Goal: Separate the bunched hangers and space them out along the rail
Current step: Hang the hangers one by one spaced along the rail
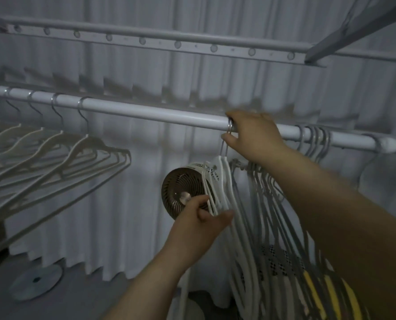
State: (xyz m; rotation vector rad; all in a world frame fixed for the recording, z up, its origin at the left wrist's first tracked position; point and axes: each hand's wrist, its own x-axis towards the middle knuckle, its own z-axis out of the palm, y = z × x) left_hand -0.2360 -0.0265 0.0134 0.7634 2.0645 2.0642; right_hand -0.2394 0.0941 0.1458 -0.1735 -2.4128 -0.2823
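Right hand [254, 135] apparently pinches hook [229, 128] at rail [146, 112]; left hand [201, 219] grips hangers [225, 181].

Smooth glossy rail [146, 112]; matt plastic hangers [224, 181] (metal hooks).

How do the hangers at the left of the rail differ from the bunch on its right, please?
The left hangers hang spaced apart, each hook alone on the rail; the right bunch has its hooks crowded together. The left hangers look cream, the right bunch grey. Both groups hang from the same white rail.
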